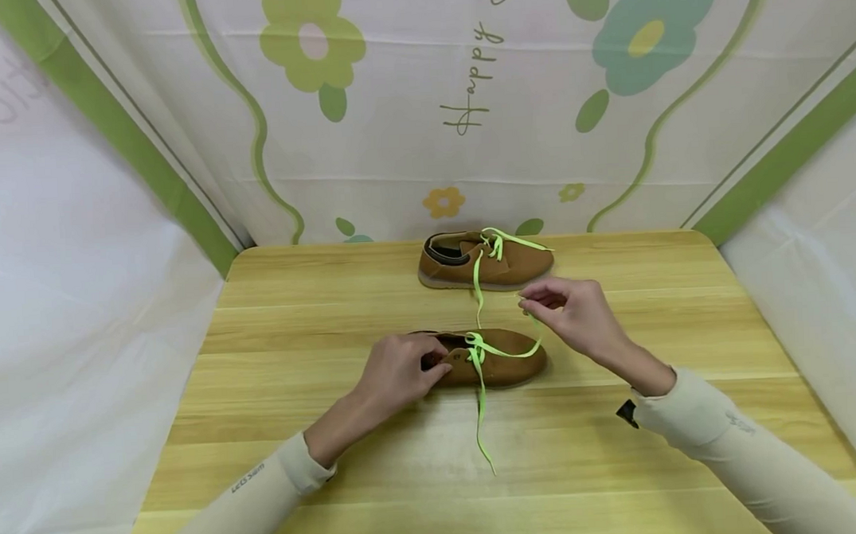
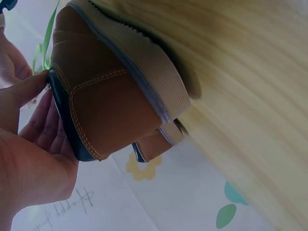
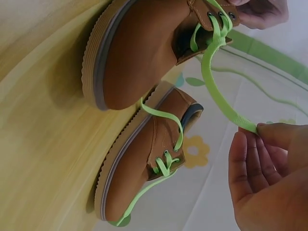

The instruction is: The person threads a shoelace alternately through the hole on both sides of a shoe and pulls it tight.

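Observation:
A brown lace-up shoe stands on the table with its toe to the right. My left hand grips its collar, the thumb outside and the fingers reaching into the opening, as the left wrist view shows. Between thumb and fingertips my right hand pinches one end of the bright green shoelace, held up above and beyond the toe. From the eyelets this lace sags in a curve to the hand. The lace's other end lies loose across the table towards me.
A second brown shoe stands behind, at the table's far edge, its green laces hanging loose on both sides. The wooden table meets a white printed cloth at the back. More white cloth hangs left and right.

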{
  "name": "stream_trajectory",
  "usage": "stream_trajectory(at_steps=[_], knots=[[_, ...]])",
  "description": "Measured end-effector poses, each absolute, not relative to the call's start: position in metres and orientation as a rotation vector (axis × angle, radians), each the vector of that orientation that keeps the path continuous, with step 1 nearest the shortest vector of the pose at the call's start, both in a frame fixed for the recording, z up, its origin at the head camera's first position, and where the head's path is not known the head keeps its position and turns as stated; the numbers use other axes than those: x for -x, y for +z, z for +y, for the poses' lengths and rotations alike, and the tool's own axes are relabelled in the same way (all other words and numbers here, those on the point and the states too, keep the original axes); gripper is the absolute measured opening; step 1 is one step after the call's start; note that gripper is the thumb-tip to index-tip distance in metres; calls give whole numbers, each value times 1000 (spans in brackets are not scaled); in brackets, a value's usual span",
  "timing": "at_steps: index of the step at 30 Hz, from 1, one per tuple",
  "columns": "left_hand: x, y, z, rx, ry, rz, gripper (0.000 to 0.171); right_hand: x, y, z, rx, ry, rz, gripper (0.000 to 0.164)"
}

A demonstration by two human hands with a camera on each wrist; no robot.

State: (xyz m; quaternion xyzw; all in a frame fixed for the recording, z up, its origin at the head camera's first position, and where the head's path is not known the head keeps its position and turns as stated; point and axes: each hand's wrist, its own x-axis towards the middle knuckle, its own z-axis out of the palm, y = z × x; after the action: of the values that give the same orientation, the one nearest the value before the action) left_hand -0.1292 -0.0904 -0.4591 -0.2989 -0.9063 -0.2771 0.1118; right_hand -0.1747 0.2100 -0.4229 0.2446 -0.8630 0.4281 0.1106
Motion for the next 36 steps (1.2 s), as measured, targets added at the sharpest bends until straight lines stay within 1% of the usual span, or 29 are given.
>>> stream_trajectory(at_steps=[8, 18, 26, 36], knots=[[127, -462, -88, 972, -777, -2535, 11, 173, -428, 195, -847, 1203, -2497, 9], [127, -473, -89, 1174, -547, -2255, 12, 174, -434, 176, -1097, 1050, -2330, 17], [125, -474, -89, 1222, -384, -2199, 17, 174, -438, 162, -1242, 965, -2240, 18], [125, -479, -87, 1255, -235, -2147, 20, 169, -442, 149, -1344, 635, -2149, 16]])
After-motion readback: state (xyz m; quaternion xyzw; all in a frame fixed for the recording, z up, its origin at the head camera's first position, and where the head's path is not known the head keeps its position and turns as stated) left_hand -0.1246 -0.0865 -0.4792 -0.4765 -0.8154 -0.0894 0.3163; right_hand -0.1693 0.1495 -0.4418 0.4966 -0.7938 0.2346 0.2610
